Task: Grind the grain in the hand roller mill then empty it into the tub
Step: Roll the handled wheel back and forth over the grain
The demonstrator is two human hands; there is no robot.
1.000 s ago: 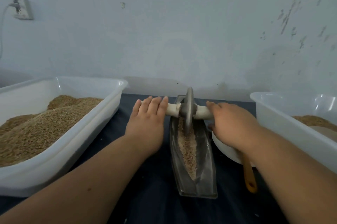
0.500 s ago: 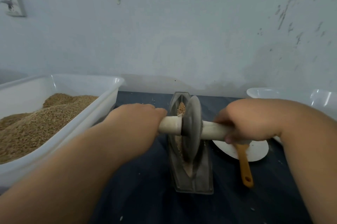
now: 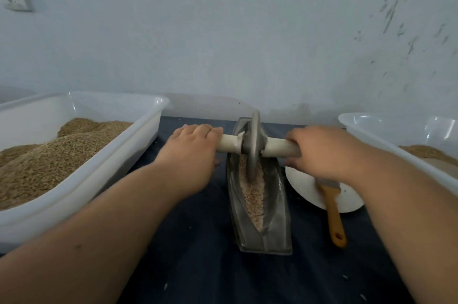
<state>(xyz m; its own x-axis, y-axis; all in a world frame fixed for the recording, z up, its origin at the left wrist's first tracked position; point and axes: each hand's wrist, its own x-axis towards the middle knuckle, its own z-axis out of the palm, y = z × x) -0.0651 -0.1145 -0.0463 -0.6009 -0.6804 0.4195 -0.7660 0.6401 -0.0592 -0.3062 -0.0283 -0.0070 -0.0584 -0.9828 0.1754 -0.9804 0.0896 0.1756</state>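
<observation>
My left hand point(image 3: 190, 155) and right hand point(image 3: 319, 152) are both gripping the pale wooden cross-handle point(image 3: 280, 148), either side of the grey metal disc wheel point(image 3: 252, 147). Wheel is sitting at the far end of the grey boat-shaped metal trough point(image 3: 278, 204), long axis running straight away from me. Cracked grain point(image 3: 252, 194) is lying in the groove nearer than the wheel, so the next stroke is probably coming back toward me. Dark blue worktop point(image 3: 198, 266) underneath; white plastic tub point(image 3: 347, 118) standing right, pale wall point(image 3: 247, 31) behind.

The left hand point(image 3: 190, 155) and right hand point(image 3: 319, 152) grip the white handle point(image 3: 280, 147) either side of a metal wheel point(image 3: 252, 152) standing in a narrow trough point(image 3: 278, 217) of crushed grain point(image 3: 252, 197), between the left tub point(image 3: 99, 179) and right tub point(image 3: 371, 125).
</observation>
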